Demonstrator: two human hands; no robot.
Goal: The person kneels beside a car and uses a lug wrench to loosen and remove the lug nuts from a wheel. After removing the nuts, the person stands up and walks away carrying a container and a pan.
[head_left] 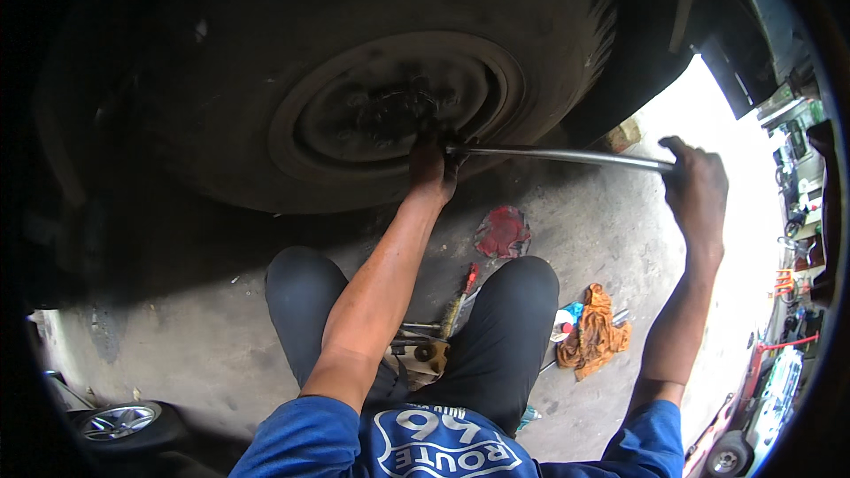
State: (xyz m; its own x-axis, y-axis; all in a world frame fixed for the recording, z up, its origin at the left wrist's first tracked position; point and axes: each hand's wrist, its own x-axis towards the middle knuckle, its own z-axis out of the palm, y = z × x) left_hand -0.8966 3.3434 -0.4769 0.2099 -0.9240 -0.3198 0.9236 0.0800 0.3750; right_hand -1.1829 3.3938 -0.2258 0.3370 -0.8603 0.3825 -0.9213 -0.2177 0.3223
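The floor (611,239) was grey concrete, marked with dark stains. Near its middle lay a flat red patch (503,232), its material unclear, and just nearer, a red-ended tool (470,277). Farther right lay a crumpled orange-brown rag (595,336). A silver-rimmed wheel (119,423) occupied the near left.

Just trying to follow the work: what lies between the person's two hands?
In the head view, a silver metal bar spans the stretch from the left hand by the wheel to the right hand.
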